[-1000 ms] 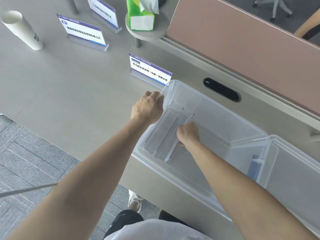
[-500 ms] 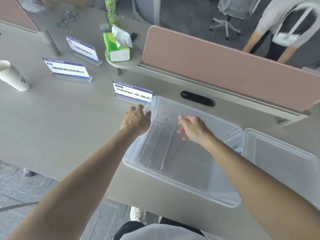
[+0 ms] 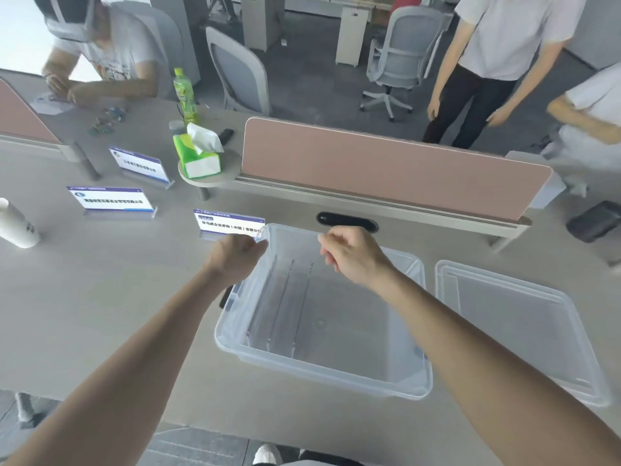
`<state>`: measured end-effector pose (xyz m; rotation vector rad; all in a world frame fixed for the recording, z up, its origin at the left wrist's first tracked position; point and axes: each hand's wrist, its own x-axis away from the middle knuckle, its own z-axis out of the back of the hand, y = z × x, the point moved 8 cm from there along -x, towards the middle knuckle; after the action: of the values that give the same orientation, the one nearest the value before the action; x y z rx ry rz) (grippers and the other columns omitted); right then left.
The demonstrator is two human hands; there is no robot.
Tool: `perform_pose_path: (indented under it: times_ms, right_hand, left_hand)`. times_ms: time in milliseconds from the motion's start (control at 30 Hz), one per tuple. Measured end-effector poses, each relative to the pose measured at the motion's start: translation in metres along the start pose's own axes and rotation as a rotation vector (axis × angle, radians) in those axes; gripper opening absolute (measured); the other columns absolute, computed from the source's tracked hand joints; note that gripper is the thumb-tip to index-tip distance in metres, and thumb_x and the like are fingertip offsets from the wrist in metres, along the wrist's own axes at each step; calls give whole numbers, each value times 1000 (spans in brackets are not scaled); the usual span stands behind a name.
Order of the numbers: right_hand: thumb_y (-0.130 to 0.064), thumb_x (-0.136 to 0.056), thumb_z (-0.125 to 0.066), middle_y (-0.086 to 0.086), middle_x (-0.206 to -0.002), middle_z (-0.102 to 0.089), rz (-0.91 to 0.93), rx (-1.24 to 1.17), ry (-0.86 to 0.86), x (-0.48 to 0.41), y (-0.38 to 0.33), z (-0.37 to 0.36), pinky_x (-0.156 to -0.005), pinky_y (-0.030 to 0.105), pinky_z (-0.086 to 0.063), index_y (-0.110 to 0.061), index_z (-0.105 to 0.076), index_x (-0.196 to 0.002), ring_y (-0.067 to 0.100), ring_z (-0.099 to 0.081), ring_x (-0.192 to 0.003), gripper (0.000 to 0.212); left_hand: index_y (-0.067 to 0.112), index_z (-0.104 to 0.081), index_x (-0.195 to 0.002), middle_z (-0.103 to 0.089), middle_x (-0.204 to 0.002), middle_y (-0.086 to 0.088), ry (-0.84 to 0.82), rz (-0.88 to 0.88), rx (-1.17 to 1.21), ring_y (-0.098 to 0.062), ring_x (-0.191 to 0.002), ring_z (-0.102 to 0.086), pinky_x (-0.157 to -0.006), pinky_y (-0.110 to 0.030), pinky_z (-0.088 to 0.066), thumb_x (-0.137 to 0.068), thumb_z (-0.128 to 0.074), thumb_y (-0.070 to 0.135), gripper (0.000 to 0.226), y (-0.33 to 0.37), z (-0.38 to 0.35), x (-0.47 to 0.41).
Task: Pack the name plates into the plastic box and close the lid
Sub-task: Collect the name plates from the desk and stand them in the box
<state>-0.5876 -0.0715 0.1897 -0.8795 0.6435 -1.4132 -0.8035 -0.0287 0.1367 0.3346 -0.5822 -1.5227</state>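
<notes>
A clear plastic box [image 3: 322, 373] stands open on the grey desk, with clear acrylic name plates [image 3: 285, 301] lying flat inside at its left. My left hand [image 3: 235, 255] grips the box's far left corner. My right hand [image 3: 353, 255] hovers above the box's far side, fingers loosely curled, holding nothing. The box's clear lid [image 3: 524, 331] lies to the right. Three upright name plates with blue-edged cards stand on the desk: one [image 3: 228, 225] just behind my left hand, one [image 3: 112, 200] further left, one [image 3: 139, 164] behind it.
A pink desk divider [image 3: 386, 163] runs behind the box, with a black cable slot [image 3: 346, 223] under it. A green tissue pack [image 3: 198, 153] and bottle [image 3: 184, 94] sit at back left, a white cup [image 3: 16, 223] at far left. People stand and sit beyond.
My right hand has lifted out of the box, leaving the clear plates on its floor. The view has tilted up, showing more of the room. My left hand stays on the box corner.
</notes>
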Motion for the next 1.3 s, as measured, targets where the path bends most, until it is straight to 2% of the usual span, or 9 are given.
perform_pose_path:
  times_ms: [200, 367, 500, 667, 800, 900, 1033, 1200, 1300]
  right_hand:
    - [-27, -93, -51, 21, -71, -64, 119, 66, -33, -23, -14, 1, -56, 29, -39, 1, -59, -72, 17, -47, -56, 36]
    - [-28, -94, -51, 10, -75, -71, 157, 157, -70, -52, -31, -18, -61, 31, -47, -8, -63, -72, 18, -55, -62, 32]
    - [-28, -93, -55, 1, -86, -72, 163, 232, -115, -81, -48, -47, -71, 29, -49, -14, -68, -83, 20, -63, -80, 22]
    - [-29, -91, -54, -3, -87, -71, 157, 381, -136, -130, -60, -96, -72, 32, -53, -17, -67, -89, 21, -65, -81, 18]
    - [-31, -90, -52, -2, -98, -68, 106, 528, -170, -178, -52, -141, -78, 35, -54, -19, -64, -92, 24, -63, -88, 17]
    - [-32, -93, -53, 2, -106, -60, 88, 680, -191, -210, -43, -171, -77, 32, -45, -19, -61, -99, 25, -57, -94, 17]
    - [-34, -92, -53, 6, -117, -55, -2, 824, -204, -246, -27, -197, -90, 38, -48, -16, -57, -115, 29, -51, -113, 29]
    - [-37, -93, -55, 10, -134, -48, -157, 743, -220, -279, 2, -225, -103, 43, -42, -14, -45, -136, 32, -44, -127, 50]
    - [-36, -93, -54, 10, -133, -52, -173, 768, -237, -293, 16, -235, -102, 42, -43, -15, -49, -135, 33, -48, -124, 47]
  left_hand:
    - [2, -52, -55, -53, -50, -6, 86, 126, 183, -23, -51, -45, -53, -27, -36, -91, -56, 27, 44, -24, 19, 11]
    - [7, -52, -55, -56, -49, -4, 93, 162, 315, -21, -50, -47, -54, -27, -38, -87, -59, 35, 43, -47, 29, 14]
    - [17, -61, -60, -59, -55, -3, 117, 192, 496, -21, -55, -55, -65, -35, -49, -89, -61, 36, 35, -81, 34, -1]
    - [30, -63, -73, -66, -72, 7, 141, 205, 487, -23, -75, -65, -74, -38, -54, -74, -57, 56, 27, -139, 45, -42]
    - [28, -62, -95, -69, -98, 6, 140, 185, 406, -18, -93, -67, -79, -28, -49, -90, -62, 37, 10, -175, 45, -82]
    - [22, -61, -118, -66, -120, 0, 122, 199, 380, -21, -107, -65, -88, -30, -49, -91, -61, 35, 29, -204, 39, -119]
    - [18, -53, -132, -62, -130, -7, 105, 202, 397, -23, -119, -59, -95, -31, -46, -92, -60, 35, 45, -223, 28, -164]
    - [21, -57, -132, -62, -128, -4, 117, 142, 456, -22, -117, -60, -96, -31, -48, -92, -60, 27, 40, -229, 17, -201]
    - [18, -65, -123, -63, -126, -1, 126, 42, 395, -24, -102, -64, -84, -16, -41, -90, -65, 20, 33, -228, 7, -213]
